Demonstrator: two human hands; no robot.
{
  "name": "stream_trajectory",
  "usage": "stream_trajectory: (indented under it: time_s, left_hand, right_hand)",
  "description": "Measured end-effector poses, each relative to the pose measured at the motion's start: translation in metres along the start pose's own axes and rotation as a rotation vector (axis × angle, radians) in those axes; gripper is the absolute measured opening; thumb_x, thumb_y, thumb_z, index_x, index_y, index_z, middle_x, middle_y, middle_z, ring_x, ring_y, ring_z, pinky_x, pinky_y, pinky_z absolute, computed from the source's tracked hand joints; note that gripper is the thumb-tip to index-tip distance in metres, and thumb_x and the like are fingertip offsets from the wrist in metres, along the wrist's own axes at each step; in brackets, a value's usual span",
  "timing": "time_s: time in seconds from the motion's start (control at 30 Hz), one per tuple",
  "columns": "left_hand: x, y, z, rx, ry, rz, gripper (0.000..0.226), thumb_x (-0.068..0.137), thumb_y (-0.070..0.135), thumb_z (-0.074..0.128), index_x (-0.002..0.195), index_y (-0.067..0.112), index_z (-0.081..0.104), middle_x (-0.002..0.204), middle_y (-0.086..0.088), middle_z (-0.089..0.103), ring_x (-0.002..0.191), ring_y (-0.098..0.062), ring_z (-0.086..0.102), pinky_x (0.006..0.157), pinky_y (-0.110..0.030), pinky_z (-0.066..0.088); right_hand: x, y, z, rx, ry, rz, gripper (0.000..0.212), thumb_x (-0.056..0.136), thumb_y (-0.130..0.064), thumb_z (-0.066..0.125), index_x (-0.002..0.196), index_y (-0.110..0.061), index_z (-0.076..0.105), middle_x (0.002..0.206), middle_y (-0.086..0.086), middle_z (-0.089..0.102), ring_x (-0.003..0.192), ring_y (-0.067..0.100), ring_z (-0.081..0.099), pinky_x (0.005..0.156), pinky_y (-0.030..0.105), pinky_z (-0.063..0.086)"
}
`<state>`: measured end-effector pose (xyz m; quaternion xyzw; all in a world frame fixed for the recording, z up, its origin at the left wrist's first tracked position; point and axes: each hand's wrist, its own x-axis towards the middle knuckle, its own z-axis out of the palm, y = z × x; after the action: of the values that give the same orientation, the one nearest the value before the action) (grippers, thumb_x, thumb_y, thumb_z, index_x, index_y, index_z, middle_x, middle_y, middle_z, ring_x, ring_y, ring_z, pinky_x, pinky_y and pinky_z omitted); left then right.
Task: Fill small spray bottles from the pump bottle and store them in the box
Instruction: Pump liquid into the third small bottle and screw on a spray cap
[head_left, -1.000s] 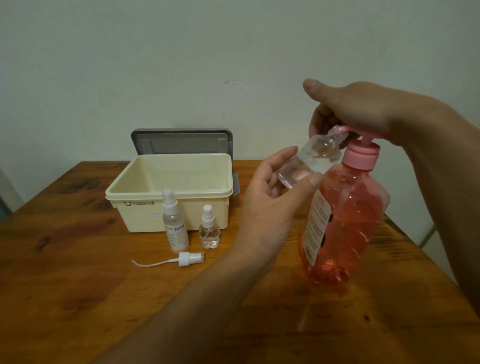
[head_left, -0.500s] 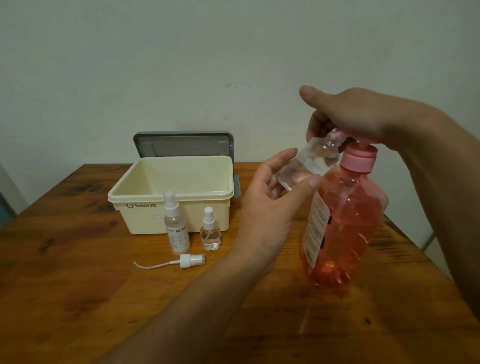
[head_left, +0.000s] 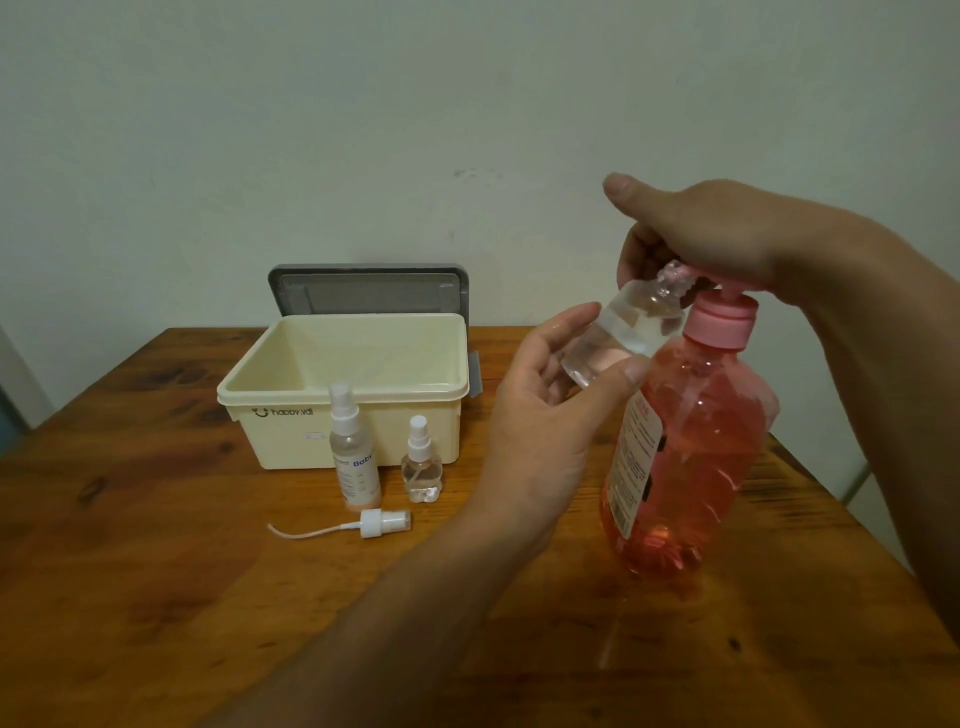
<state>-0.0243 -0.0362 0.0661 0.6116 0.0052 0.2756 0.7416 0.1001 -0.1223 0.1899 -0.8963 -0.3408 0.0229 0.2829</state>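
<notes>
step: filling
left hand (head_left: 545, 415): pinches small clear plastic bottle (head_left: 618, 338)
right hand (head_left: 711, 234): just above, curled over top of big pink pump bottle (head_left: 691, 441)
next: probably gentle pump

Home room, worn wooden table (head_left: 156, 571), plain painted wall (head_left: 363, 130)

A brown wooden table (head_left: 156, 597) with dark knots spreads out before you. At 11 o'clock on it sits an open cream rectangular plastic box (head_left: 291, 441), with a grey plastic lid (head_left: 363, 291) upright just behind. Just in front of the box stand a tall clear spray bottle (head_left: 353, 462) and, at its 3 o'clock, a short clear spray bottle (head_left: 422, 473). A loose white spray head with thin tube (head_left: 384, 522) lies at their 6 o'clock. At 2 o'clock stands a large pink pump bottle (head_left: 691, 457).
</notes>
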Motion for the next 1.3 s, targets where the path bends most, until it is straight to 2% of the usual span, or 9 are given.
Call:
stream_trajectory:
  time_s: [0.27, 0.47, 0.57, 0.7, 0.8, 0.97, 1.13, 1.3]
  left_hand:
    - [0.000, 0.003, 0.000, 0.013, -0.012, 0.005, 0.051, 0.084, 0.017, 0.072, 0.130, 0.029, 0.053, 0.122, 0.011, 0.065, 0.109, 0.001, 0.062, 0.079, -0.011, 0.052]
    - [0.000, 0.001, 0.000, 0.038, -0.004, 0.006, 0.050, 0.084, 0.017, 0.072, 0.130, 0.029, 0.054, 0.124, 0.009, 0.065, 0.112, -0.002, 0.061, 0.084, -0.016, 0.053]
    - [0.000, 0.002, 0.000, 0.039, -0.008, 0.007, 0.050, 0.084, 0.017, 0.072, 0.130, 0.029, 0.054, 0.124, 0.010, 0.065, 0.111, -0.001, 0.062, 0.082, -0.014, 0.053]
    - [0.000, 0.003, -0.001, 0.047, -0.009, 0.009, 0.050, 0.084, 0.019, 0.072, 0.129, 0.030, 0.054, 0.123, 0.011, 0.064, 0.109, 0.002, 0.061, 0.079, -0.011, 0.052]
    - [0.001, 0.002, -0.001, 0.048, -0.005, 0.006, 0.050, 0.084, 0.019, 0.072, 0.129, 0.031, 0.054, 0.123, 0.012, 0.064, 0.109, 0.002, 0.061, 0.079, -0.010, 0.051]
    - [0.000, 0.000, 0.001, 0.043, -0.003, 0.000, 0.052, 0.083, 0.018, 0.073, 0.130, 0.029, 0.054, 0.122, 0.012, 0.065, 0.107, 0.002, 0.062, 0.080, -0.011, 0.052]
    - [0.001, 0.003, 0.000, 0.037, -0.014, -0.001, 0.051, 0.084, 0.018, 0.072, 0.130, 0.029, 0.053, 0.121, 0.012, 0.065, 0.106, 0.004, 0.062, 0.078, -0.010, 0.051]
    - [0.000, 0.000, 0.000, 0.028, -0.008, -0.009, 0.052, 0.083, 0.018, 0.073, 0.131, 0.029, 0.053, 0.123, 0.011, 0.065, 0.109, 0.001, 0.062, 0.080, -0.011, 0.051]
  right_hand:
    - [-0.002, -0.005, -0.010, 0.046, 0.002, -0.007, 0.079, 0.096, -0.068, 0.024, 0.076, -0.008, 0.071, 0.078, 0.012, 0.070, 0.064, 0.022, 0.060, 0.060, 0.031, 0.044]
    - [-0.001, 0.000, -0.002, 0.005, 0.012, -0.001, 0.077, 0.096, -0.068, 0.025, 0.075, -0.011, 0.071, 0.085, 0.012, 0.071, 0.066, 0.023, 0.060, 0.060, 0.031, 0.040]
    - [-0.003, -0.001, -0.003, 0.016, 0.002, 0.003, 0.078, 0.096, -0.068, 0.025, 0.077, -0.009, 0.072, 0.087, 0.013, 0.072, 0.068, 0.023, 0.061, 0.058, 0.030, 0.041]
    - [-0.004, -0.006, -0.010, 0.050, 0.006, -0.012, 0.079, 0.097, -0.067, 0.023, 0.077, -0.008, 0.071, 0.083, 0.013, 0.071, 0.065, 0.021, 0.060, 0.059, 0.029, 0.044]
    - [-0.003, -0.005, -0.006, 0.017, -0.003, 0.004, 0.077, 0.097, -0.066, 0.023, 0.076, -0.009, 0.070, 0.078, 0.010, 0.069, 0.058, 0.018, 0.057, 0.054, 0.027, 0.039]
    - [-0.001, 0.000, -0.001, 0.006, 0.000, -0.007, 0.076, 0.097, -0.067, 0.025, 0.075, -0.010, 0.071, 0.082, 0.012, 0.071, 0.064, 0.021, 0.059, 0.059, 0.030, 0.039]
    - [-0.002, -0.003, -0.009, 0.092, 0.008, -0.012, 0.078, 0.096, -0.068, 0.026, 0.076, -0.008, 0.071, 0.082, 0.013, 0.071, 0.068, 0.023, 0.060, 0.064, 0.032, 0.046]
    - [-0.002, -0.003, -0.006, 0.020, 0.000, -0.007, 0.077, 0.097, -0.066, 0.024, 0.076, -0.009, 0.071, 0.078, 0.010, 0.070, 0.062, 0.020, 0.059, 0.058, 0.029, 0.041]
